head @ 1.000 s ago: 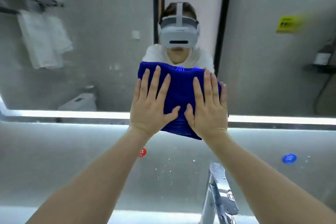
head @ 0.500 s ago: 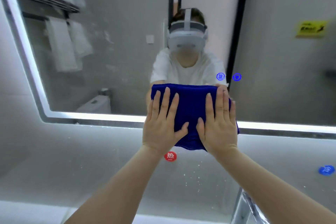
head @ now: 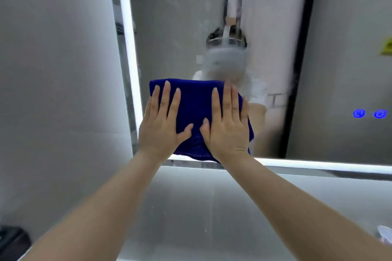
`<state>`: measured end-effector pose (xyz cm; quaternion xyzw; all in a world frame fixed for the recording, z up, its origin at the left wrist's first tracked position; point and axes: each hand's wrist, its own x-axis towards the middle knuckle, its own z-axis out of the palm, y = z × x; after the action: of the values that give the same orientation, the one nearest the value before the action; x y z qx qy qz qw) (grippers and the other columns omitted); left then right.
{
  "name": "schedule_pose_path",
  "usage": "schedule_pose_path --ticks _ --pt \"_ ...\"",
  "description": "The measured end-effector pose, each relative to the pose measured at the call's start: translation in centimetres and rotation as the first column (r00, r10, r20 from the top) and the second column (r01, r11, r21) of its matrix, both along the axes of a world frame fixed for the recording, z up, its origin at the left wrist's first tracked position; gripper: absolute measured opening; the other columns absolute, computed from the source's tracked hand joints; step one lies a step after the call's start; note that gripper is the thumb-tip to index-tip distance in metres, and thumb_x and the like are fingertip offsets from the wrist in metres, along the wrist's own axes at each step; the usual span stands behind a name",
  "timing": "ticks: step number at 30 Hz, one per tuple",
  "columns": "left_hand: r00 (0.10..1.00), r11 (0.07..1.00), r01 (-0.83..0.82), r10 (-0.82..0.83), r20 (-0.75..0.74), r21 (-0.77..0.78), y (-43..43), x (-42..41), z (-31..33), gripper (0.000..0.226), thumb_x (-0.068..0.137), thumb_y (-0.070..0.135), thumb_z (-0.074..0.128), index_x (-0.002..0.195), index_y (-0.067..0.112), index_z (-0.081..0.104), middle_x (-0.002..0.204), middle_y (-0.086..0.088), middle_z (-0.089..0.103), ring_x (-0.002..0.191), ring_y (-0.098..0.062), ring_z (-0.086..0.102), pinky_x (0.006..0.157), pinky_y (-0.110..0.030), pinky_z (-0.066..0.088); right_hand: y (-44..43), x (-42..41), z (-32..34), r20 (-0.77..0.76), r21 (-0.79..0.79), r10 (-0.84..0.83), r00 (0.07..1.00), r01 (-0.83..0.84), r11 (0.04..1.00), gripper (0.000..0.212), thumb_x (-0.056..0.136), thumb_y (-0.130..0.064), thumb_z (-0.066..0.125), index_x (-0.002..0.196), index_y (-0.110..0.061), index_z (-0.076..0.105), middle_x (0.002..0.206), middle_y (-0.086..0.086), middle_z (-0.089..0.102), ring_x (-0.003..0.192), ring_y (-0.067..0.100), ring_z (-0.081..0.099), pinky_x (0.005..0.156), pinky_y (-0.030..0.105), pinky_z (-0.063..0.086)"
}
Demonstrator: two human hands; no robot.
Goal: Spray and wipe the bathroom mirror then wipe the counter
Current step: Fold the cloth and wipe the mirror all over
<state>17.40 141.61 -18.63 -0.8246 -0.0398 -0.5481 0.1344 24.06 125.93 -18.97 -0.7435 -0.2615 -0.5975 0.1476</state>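
The mirror (head: 339, 59) fills the upper view. Its glass looks hazy and streaked near the centre, though blur in the picture makes this uncertain. The step in hand is judged to be the mirror wipe. The counter stage is not yet reached, and the counter itself is not plainly in view. The blue cloth (head: 195, 108), folded, lies flat on the glass at the lower left corner, near the lit left border (head: 127, 48). Its bottom edge overlaps the lit lower border (head: 307, 164). The left hand (head: 161, 131) presses the cloth's left half and the right hand (head: 228, 133) presses its right half. They lie side by side, with the thumbs close at the middle but apparently apart. The fingers (head: 167, 95) are straight and slightly spread, and neither hand curls round the cloth. The next move probably calls for sweeping the cloth through the hazy glass under even pressure, or it may slip from beneath the flat palms.
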Motion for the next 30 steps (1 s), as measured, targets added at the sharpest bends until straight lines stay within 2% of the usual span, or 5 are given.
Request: schedule_pose_path --ticks 9,14,19,24,30 --pt "0.999 0.997 -0.018 0.015 -0.033 -0.071 8.8 -3.6 -1.9 0.079 0.089 0.052 0.034 0.149 0.005 0.01 0.154 -0.024 0.015 0.142 -0.036 0.017 0.113 -0.043 0.02 9.2 -2.9 -1.1 0.048 -0.055 0.059 0.997 -0.056 0.997 0.06 0.094 -0.03 0.034 0.147 -0.005 0.023 0.152 0.021 0.031 0.142 0.031 0.021 0.116 0.046 0.016" --pt "0.999 0.985 -0.054 0.052 -0.017 -0.163 6.8 -3.0 -2.4 0.078 0.091 0.044 0.033 0.151 0.006 0.001 0.158 -0.018 0.005 0.145 -0.034 0.002 0.118 -0.037 0.001 8.1 -2.4 -1.0 0.095 -0.152 0.09 0.991 -0.075 0.986 0.059 0.094 -0.028 0.034 0.146 -0.003 0.024 0.151 0.022 0.032 0.142 0.031 0.021 0.116 0.047 0.02" --pt "1.0 0.978 -0.01 0.014 0.02 -0.206 3.8 -2.0 -3.9 0.077 0.093 0.045 0.033 0.15 0.002 0.003 0.157 -0.02 0.006 0.145 -0.036 0.001 0.119 -0.035 -0.005 4.7 -1.4 -1.1 0.159 -0.28 0.104 0.982 -0.056 0.958 0.057 0.093 -0.027 0.039 0.145 -0.004 0.035 0.151 0.018 0.035 0.141 0.029 0.031 0.116 0.046 0.021" --pt "0.994 0.968 0.045 -0.019 0.104 -0.246 -1.8 0.8 -5.9 0.078 0.092 0.048 0.035 0.148 -0.001 0.012 0.154 -0.026 0.014 0.142 -0.041 0.005 0.118 -0.037 -0.006 -1.5 0.7 -1.7 0.175 -0.353 0.11 0.978 -0.042 0.935 0.058 0.094 -0.028 0.041 0.147 -0.007 0.033 0.152 0.016 0.034 0.142 0.027 0.03 0.117 0.045 0.018" --pt "0.99 0.991 0.078 -0.064 0.127 -0.108 -9.6 3.9 -5.6 0.079 0.091 0.053 0.037 0.147 0.001 0.015 0.151 -0.027 0.023 0.139 -0.042 0.011 0.118 -0.04 0.001 -10.8 3.7 -2.0 0.195 -0.372 0.103 0.975 -0.024 0.928 0.058 0.094 -0.028 0.041 0.147 -0.008 0.03 0.152 0.016 0.033 0.142 0.026 0.028 0.117 0.045 0.017"
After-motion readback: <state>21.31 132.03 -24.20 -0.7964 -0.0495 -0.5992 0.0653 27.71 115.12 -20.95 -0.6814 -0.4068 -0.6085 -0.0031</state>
